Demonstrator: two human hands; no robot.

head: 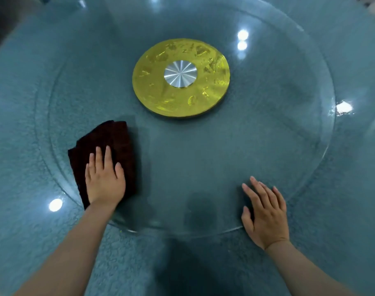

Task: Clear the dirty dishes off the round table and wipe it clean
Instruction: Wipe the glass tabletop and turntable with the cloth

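A soft, limp dark cloth (105, 150) is pressed flat under the left hand (104, 180); the right hand (265, 214) is spread, seemingly steadying the slippery glass turntable (299, 146) on the table (22, 124)

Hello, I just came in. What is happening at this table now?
A person is wiping the round glass turntable on the blue-green table. The left hand presses flat on a dark brown cloth, to the near left of the gold centre disc. The right hand rests flat at the near edge of the glass, perhaps to steady it. No dishes are in view.
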